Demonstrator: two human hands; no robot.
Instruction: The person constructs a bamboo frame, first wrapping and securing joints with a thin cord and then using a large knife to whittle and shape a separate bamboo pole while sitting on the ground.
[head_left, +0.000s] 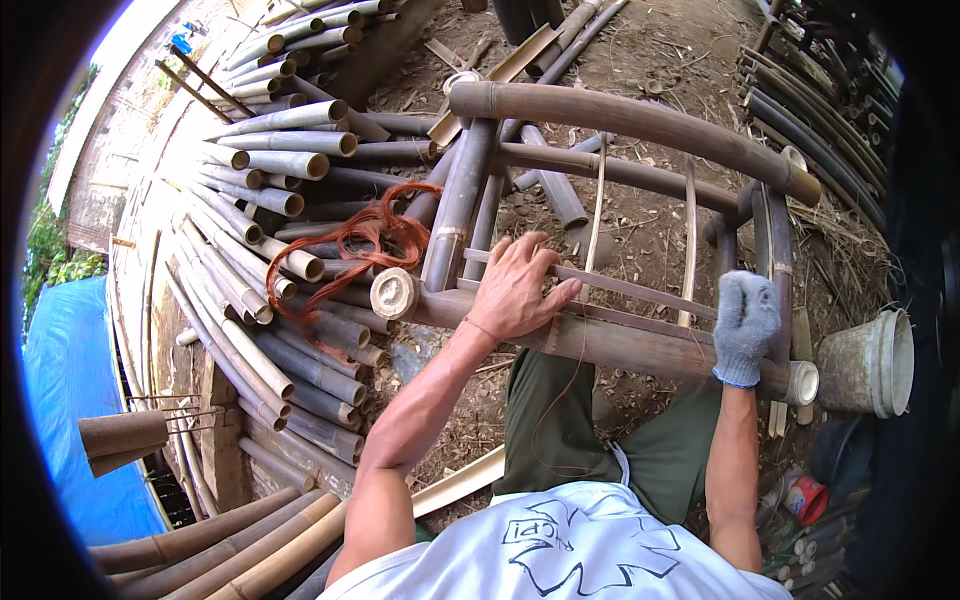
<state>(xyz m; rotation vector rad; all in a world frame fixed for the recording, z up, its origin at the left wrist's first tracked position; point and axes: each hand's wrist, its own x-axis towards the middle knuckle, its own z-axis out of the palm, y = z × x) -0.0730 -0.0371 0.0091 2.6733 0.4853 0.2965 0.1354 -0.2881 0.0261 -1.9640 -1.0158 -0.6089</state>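
A brown bamboo frame [640, 115] stands before me, built of thick poles with upright legs. My bare left hand [515, 288] bends over a narrow bamboo strip [630, 287] by the frame's left corner, its thumb resting near the front pole [600, 338]. My right hand [748, 325], in a grey knit glove, is closed at the strip's right end, above the front pole; its fingertips are partly hidden. Two pale thin slats [690, 235] cross the frame from back to front. A thin reddish strand [575, 385] hangs from the front pole over my green trousers.
Cut bamboo poles [270, 170] are stacked at the left, with a tangle of orange-red fibre [375, 235] on them. A dirty white bucket [868, 365] stands right of the frame. More poles [815, 125] lie at the far right. A blue tarp [85, 400] spreads at the left edge.
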